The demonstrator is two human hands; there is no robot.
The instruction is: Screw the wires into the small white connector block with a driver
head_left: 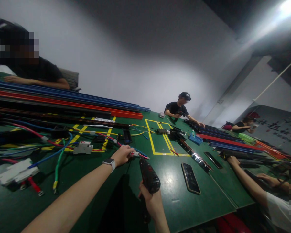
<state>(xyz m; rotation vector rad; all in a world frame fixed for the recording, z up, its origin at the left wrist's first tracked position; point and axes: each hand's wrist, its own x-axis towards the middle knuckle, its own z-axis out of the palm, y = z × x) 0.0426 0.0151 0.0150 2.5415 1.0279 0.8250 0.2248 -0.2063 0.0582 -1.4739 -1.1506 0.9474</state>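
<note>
My left hand, with a watch on its wrist, rests low over the green table. Its fingers are closed on a wire bundle of red and blue leads with a white tag or connector at the fingertips. My right hand is wrapped round the grip of a black cordless drill. The drill's nose points forward, close to the ends of the red and blue leads; its bit cannot be made out. Left of my left hand lies a white circuit breaker with wires attached.
Another white breaker and coloured cables lie at left. Long blue and orange rails line the far left side. A phone and a dark copper-striped strip lie at right, near a blue basket. Several co-workers sit around the table.
</note>
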